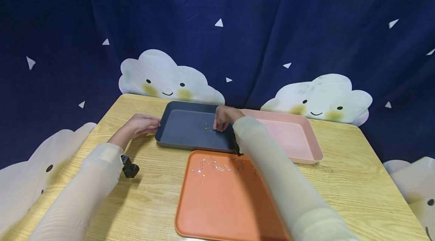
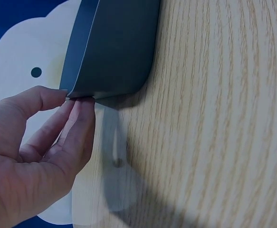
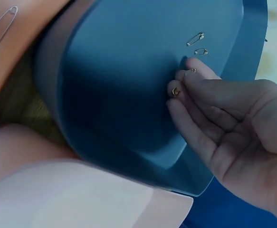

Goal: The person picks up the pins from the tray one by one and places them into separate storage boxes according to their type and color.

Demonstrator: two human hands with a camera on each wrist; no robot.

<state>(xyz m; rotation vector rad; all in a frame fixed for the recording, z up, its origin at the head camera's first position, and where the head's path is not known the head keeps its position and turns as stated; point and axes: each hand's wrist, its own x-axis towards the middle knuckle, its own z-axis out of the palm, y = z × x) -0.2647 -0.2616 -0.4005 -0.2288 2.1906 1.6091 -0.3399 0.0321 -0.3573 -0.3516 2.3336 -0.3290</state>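
Note:
My left hand (image 1: 144, 124) is at the left end of a dark grey tray (image 1: 183, 129). In the left wrist view its thumb and fingers pinch the tray's rim (image 2: 83, 71). My right hand (image 1: 224, 117) reaches down into the right part of that tray. The right wrist view shows a small gold safety pin (image 3: 175, 91) among its fingers, and another bit of gold at the thumb tip. Two more gold safety pins (image 3: 195, 39) lie on the tray floor beyond the fingertips.
An orange tray (image 1: 224, 203) lies in front, with several silver safety pins (image 1: 219, 169) scattered near its far edge. To the right stands a pink tray (image 1: 290, 131), partly hidden by my right sleeve. A dark blue curtain (image 1: 244, 37) hangs behind the wooden table (image 1: 367, 180).

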